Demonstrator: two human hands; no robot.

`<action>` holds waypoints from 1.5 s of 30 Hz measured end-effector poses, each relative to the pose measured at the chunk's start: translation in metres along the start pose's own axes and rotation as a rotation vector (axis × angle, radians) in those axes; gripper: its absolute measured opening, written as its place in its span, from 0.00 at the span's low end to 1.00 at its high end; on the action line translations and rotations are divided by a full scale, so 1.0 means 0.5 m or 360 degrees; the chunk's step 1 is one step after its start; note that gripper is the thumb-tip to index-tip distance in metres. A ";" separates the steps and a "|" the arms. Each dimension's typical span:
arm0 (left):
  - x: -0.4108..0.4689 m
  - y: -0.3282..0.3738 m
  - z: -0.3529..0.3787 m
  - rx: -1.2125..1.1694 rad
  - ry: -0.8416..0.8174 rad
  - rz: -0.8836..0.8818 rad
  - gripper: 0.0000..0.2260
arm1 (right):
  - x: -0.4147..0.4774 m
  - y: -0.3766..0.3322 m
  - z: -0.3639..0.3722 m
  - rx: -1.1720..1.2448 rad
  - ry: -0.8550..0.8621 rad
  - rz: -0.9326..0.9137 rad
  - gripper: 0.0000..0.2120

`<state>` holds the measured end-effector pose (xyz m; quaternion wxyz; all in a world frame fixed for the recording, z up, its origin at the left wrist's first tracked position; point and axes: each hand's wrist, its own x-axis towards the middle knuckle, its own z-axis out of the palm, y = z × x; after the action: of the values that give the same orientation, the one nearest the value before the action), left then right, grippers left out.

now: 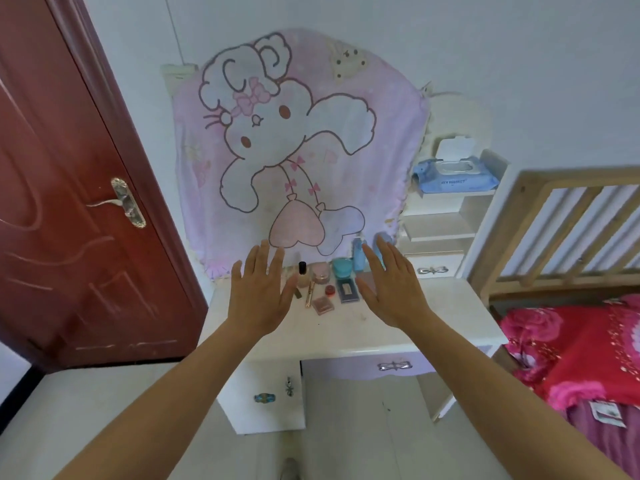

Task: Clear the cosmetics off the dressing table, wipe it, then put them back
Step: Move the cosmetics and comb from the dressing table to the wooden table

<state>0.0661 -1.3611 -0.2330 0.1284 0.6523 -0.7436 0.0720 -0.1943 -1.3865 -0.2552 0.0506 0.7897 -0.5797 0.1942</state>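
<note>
A white dressing table (353,336) stands against the wall. Several cosmetics sit near its back edge: a black-capped bottle (302,273), a pink jar (320,273), a teal compact (342,267), a blue tube (358,259), a small red pot (330,291), a dark palette (348,291), a pink compact (323,304) and a gold stick (309,292). My left hand (259,292) and my right hand (391,287) are stretched out above the table with flat, spread fingers, holding nothing. They flank the cosmetics and cover some of them.
A pink cartoon blanket (294,140) hangs over the mirror. Side shelves on the right hold a blue wet-wipe pack (453,176). A red door (69,188) is at the left. A bed with a red flowered cover (581,348) and wooden rail stands at the right.
</note>
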 end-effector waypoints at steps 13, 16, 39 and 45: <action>0.436 -0.093 0.385 -0.0105 -0.0480 0.0192 0.28 | 0.329 0.161 0.297 -0.0288 -0.0453 0.0304 0.29; 0.477 -0.069 0.448 -0.0167 -0.0576 0.0278 0.27 | 0.343 0.191 0.350 -0.0286 -0.0551 0.0401 0.29; 0.573 0.061 0.790 -0.0277 -0.1065 -0.0191 0.40 | 0.482 0.304 0.670 -0.0306 -0.0912 0.0005 0.28; 0.591 0.063 0.773 -0.0344 -0.0920 -0.0214 0.35 | 0.455 0.327 0.682 0.0258 -0.1027 0.0204 0.31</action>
<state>-0.0369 -1.7440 -0.5167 -0.0153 0.6761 -0.7077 -0.2045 -0.2050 -1.7472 -0.5093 -0.2105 0.7739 -0.5970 -0.0174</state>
